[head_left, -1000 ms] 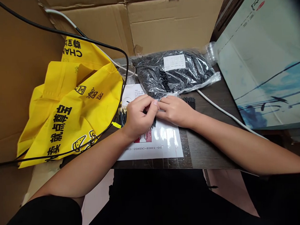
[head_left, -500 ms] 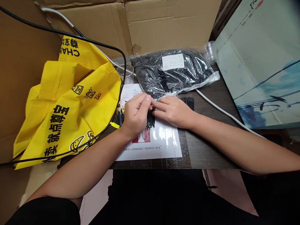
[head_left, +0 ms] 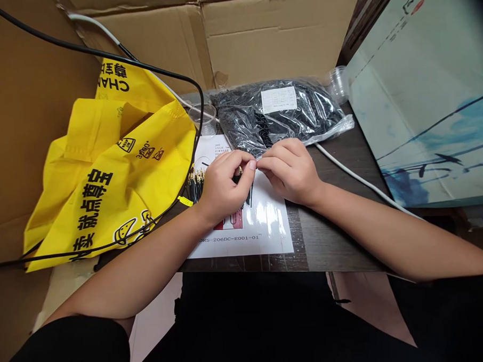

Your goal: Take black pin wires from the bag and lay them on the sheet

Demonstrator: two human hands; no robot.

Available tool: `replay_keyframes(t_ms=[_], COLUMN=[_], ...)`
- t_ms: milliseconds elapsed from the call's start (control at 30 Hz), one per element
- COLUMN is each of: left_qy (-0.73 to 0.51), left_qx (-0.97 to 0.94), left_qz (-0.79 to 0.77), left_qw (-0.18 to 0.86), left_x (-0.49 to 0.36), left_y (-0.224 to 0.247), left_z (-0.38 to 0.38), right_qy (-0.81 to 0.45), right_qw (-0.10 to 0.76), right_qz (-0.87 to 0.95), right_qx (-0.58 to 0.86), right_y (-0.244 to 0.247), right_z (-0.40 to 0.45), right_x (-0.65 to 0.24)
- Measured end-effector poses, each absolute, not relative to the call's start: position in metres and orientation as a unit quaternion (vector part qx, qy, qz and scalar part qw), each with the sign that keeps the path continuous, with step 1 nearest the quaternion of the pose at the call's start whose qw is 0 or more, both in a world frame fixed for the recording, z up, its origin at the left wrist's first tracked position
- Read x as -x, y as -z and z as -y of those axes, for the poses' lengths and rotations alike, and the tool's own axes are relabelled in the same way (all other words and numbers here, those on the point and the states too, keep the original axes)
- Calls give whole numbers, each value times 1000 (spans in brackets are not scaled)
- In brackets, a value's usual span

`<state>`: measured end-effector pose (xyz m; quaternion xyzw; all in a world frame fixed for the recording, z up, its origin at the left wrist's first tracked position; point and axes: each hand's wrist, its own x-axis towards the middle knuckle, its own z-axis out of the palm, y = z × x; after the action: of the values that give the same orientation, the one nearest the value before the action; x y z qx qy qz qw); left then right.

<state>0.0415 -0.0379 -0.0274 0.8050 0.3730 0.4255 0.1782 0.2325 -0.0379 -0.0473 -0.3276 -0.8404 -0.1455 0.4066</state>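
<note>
One yellow bag (head_left: 143,132) sprawls at frame left. Clear bag of black pieces (head_left: 311,116), upper centre; printed sheet (head_left: 273,230), centre. Your left hand (head_left: 229,184) and right hand (head_left: 292,171) meet mid-frame, fingers curled, tips together; cannot tell whether they grasp anything. Gold-tipped black strands (head_left: 194,189), left of centre, beside your left hand.

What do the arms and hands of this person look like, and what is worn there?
The left hand and right hand are ungloved, with no ring or bracelet visible. Both forearms are bare. The sleeves are black and short, without visible markings.
</note>
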Motion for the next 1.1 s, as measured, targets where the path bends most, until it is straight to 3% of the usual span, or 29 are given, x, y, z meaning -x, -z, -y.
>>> replay_keyframes(t_ms=[133,267,500,733,1100], left_qy=[-416,-417,-408,-426,-435], left_qx=[-813,-816,-816,-803,-804], left_qz=[-361,-351,-354,-360,-351], left_qw=[190,192,207,211,199], left_x=[-41,-41,-41,-40,-41], left_y=[29,31,30,28,27], left_z=[38,37,38,38,38], right_qy=[107,65,81,75,49], right_qw=[410,354,341,300,236], right_qz=[836,847,781,787,827], right_qx=[348,391,517,533,507], right_y=[47,37,20,45,41], right_z=[36,34,2,-25,-16], right_x=[-236,-244,-295,-323,-300])
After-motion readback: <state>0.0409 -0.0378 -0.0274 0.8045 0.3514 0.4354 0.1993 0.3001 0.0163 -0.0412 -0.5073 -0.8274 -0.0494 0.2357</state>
